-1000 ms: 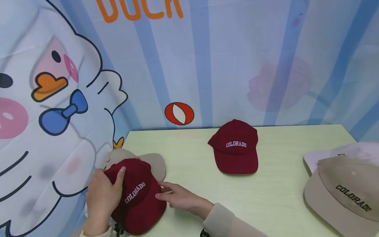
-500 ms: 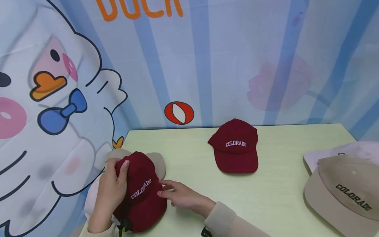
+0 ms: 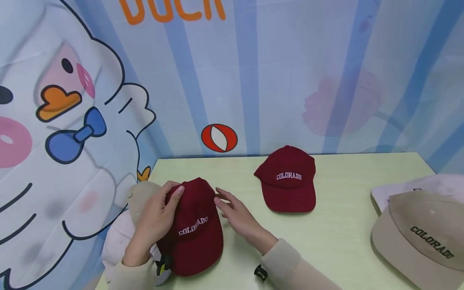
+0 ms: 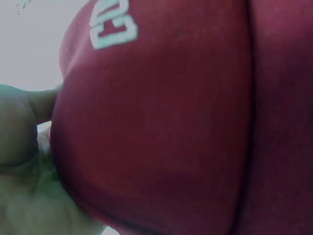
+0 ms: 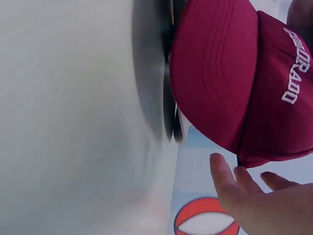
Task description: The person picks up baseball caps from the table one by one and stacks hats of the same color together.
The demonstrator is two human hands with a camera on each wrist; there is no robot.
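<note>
A maroon baseball cap lettered COLORADO is held up at the front left of the table by my left hand, which grips the side of its crown with the thumb on the front. In the left wrist view the cap fills most of the picture. My right hand is at the cap's right side, fingers extended with their tips right by its edge. The right wrist view shows those fingers just below the brim's corner. A beige cap and a white cap lie behind and beside the left hand, partly hidden.
A second maroon cap lies at the back middle of the pale table. On the right, a beige cap overlaps a pale lilac cap. A printed duck backdrop stands along the back and left.
The left hand has carried the maroon cap rightward and a little farther back, off the beige and white caps. The right hand has moved along with it, its fingers shifting toward the crown.
</note>
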